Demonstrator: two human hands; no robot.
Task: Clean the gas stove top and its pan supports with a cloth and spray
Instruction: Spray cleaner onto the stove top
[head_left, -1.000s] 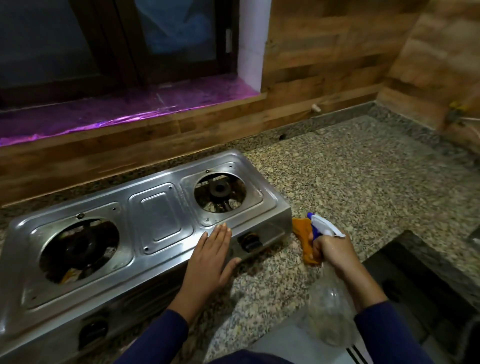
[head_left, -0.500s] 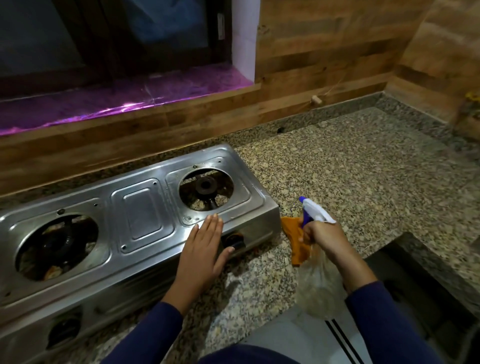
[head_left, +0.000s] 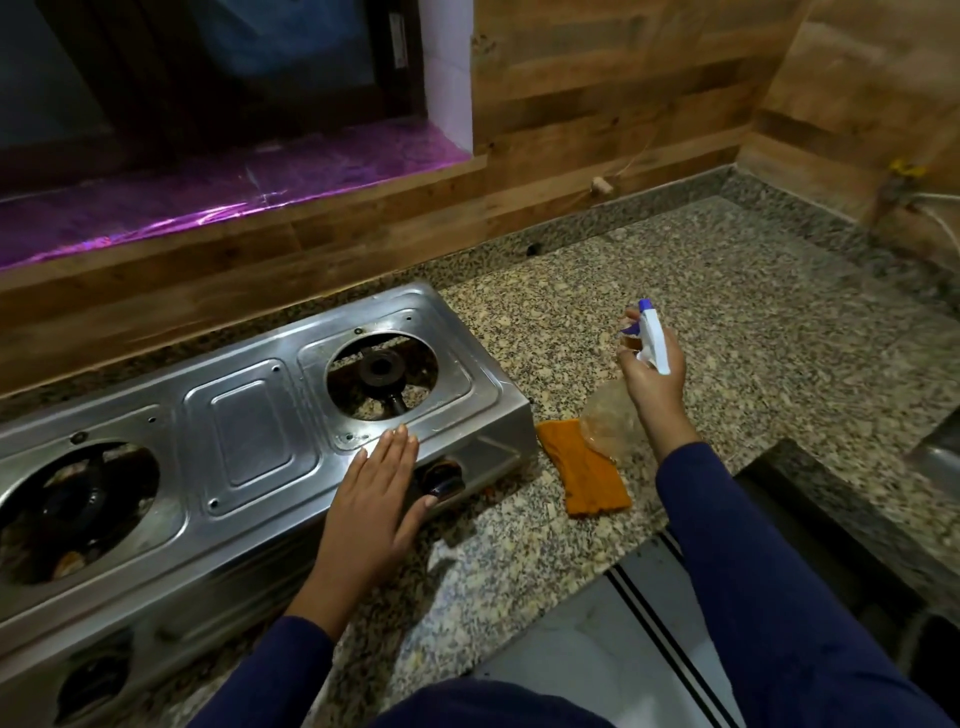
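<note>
A steel two-burner gas stove (head_left: 249, 431) lies on the granite counter (head_left: 675, 332), with no pan supports on its burner openings. My left hand (head_left: 374, 493) rests flat on the stove's front right edge, fingers together, thumb by the right knob (head_left: 441, 478). My right hand (head_left: 652, 374) holds a clear spray bottle (head_left: 610, 421) by its white and blue trigger head (head_left: 652, 335), lifted above the counter to the right of the stove. An orange cloth (head_left: 582, 467) lies on the counter beside the stove's right end, under the bottle.
A wood-panelled wall (head_left: 597, 104) runs behind the counter, with a purple-lined window sill (head_left: 208, 182) above the stove. The counter's front edge drops to a tiled floor (head_left: 597, 639). A steel sink edge (head_left: 940, 457) shows at the far right.
My right hand has lifted the spray bottle up and away from the orange cloth, which now lies uncovered. The view shifted; my left hand stays on the stove.
</note>
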